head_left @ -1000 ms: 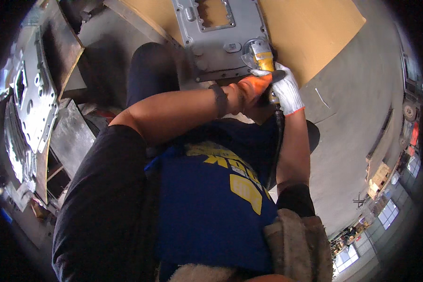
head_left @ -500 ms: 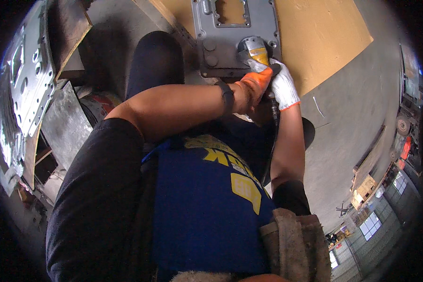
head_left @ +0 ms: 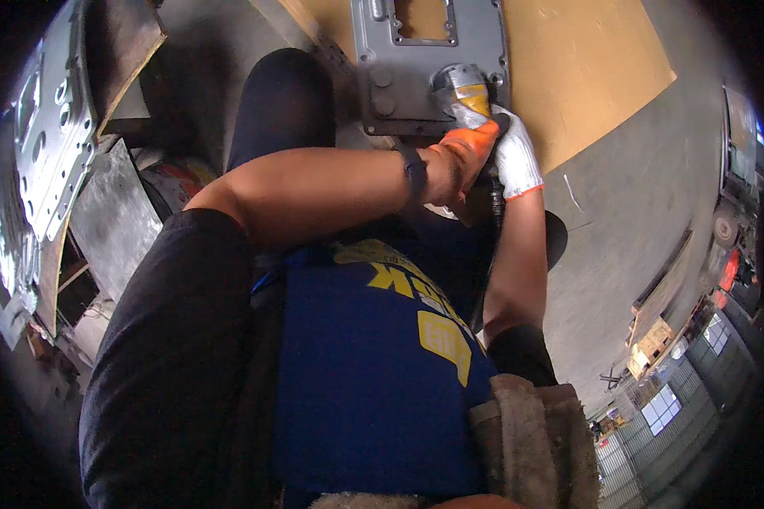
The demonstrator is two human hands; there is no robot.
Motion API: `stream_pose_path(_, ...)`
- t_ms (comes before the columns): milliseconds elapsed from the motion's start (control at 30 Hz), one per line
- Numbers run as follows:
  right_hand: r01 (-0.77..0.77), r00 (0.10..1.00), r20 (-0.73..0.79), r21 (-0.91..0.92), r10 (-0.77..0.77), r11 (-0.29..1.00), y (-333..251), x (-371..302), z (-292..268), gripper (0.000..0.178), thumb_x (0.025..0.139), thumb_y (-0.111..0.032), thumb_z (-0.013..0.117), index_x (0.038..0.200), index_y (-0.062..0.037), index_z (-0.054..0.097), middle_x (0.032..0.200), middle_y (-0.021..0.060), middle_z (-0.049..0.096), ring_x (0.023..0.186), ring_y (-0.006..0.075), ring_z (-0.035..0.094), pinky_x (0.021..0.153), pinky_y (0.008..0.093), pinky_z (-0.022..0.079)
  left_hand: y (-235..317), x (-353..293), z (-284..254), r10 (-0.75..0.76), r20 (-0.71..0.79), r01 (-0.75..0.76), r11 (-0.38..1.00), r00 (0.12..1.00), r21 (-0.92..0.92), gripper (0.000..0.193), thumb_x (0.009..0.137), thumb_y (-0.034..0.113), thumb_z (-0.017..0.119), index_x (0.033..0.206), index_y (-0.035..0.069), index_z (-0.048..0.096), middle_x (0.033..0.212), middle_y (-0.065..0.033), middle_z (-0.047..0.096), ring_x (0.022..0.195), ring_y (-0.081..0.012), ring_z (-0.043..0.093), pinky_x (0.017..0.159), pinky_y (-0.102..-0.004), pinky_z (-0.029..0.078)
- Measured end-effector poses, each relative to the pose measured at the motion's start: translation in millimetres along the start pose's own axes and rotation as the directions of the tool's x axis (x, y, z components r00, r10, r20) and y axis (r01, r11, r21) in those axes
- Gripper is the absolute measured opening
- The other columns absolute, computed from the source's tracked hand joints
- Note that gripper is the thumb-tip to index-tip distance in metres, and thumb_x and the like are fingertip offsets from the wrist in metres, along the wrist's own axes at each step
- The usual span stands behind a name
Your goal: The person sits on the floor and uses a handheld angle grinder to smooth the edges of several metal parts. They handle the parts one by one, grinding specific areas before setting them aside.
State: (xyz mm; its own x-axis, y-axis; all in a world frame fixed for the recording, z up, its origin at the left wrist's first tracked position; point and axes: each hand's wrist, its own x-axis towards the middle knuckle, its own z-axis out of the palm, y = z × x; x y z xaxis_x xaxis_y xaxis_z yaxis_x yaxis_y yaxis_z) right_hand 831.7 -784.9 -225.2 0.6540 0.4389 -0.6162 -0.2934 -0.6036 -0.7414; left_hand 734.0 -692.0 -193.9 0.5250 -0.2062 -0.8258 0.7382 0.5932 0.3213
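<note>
A grinder [head_left: 472, 96] with a silver head and a yellow body rests its head on a grey metal cover plate [head_left: 414, 95] at the top middle. My left hand [head_left: 469, 153], in an orange and white glove, is wrapped round the grinder's body. From the right, my right hand [head_left: 516, 157], in a white glove with an orange cuff, grips its rear end; those fingers are partly hidden. A dark hose [head_left: 497, 200] runs from the tool down toward my lap. The plate has a rectangular opening with bolt holes near its far side. The disc's underside is hidden.
Beneath the plate lies a tan board [head_left: 590, 72]. At the left stand a large silver metal panel with holes [head_left: 64, 127] and a flat grey sheet [head_left: 117, 220]. My bent knee [head_left: 284, 102] is beside the plate. Wooden crates [head_left: 651, 346] lie farther off at right.
The whole view has shifted slightly, and the plate and grinder now appear a little further right. Both hands keep their hold, and the grinder stays at nearly the same spot on the plate.
</note>
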Motion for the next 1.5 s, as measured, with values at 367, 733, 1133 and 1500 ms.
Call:
stream_pose_path(367,0.041,0.998,0.029,0.198,-0.048,0.979,10.1,1.1,-10.9,0.025,0.096,-0.014,0.047,0.110,0.0004,0.063,0.093,0.0071,0.066,0.078,0.0155,0.062,0.072,0.0315,0.053,9.6,-17.9,0.7,0.320,0.127,-0.299,0.576,0.939,0.761,0.075,0.066,0.056,0.072,0.128,0.017,0.052,0.118,-0.0058,0.062,0.111,-0.0215,0.057,0.097,-0.0388,0.039)
stream_pose_path(733,-0.047,0.999,0.042,0.360,0.034,0.932,-9.8,-15.9,2.1,0.031,0.099,-0.022,0.043,0.108,-0.0001,0.062,0.096,0.0103,0.066,0.081,0.0209,0.065,0.078,0.0331,0.054,13.3,-38.2,-2.5,0.335,0.192,-0.309,0.341,0.922,0.888,0.075,0.057,0.043,0.083,0.124,0.028,0.052,0.116,0.0020,0.061,0.113,-0.0125,0.054,0.102,-0.0321,0.034)
stream_pose_path(1133,-0.111,0.993,0.022,0.487,0.116,0.866,28.8,9.7,-14.8,0.032,0.098,-0.024,0.046,0.109,-0.0008,0.064,0.096,0.0108,0.067,0.082,0.0195,0.064,0.076,0.0322,0.053,18.0,-58.7,0.5,0.353,0.215,-0.303,0.216,0.911,0.928,0.098,0.049,0.028,0.091,0.132,0.022,0.038,0.115,-0.0048,0.062,0.108,-0.0192,0.060,0.097,-0.0316,0.043)
stream_pose_path(1500,0.167,0.979,-0.096,-0.127,-0.180,0.978,34.5,10.6,-21.0,0.026,0.095,-0.016,0.053,0.111,0.0022,0.062,0.096,0.0087,0.066,0.082,0.0169,0.061,0.076,0.0320,0.052,10.1,-33.7,-2.2,0.400,0.252,-0.384,0.295,0.881,0.875,0.099,0.047,0.026,0.092,0.130,0.014,0.038,0.114,-0.0096,0.063,0.108,-0.0224,0.062,0.096,-0.0329,0.045)
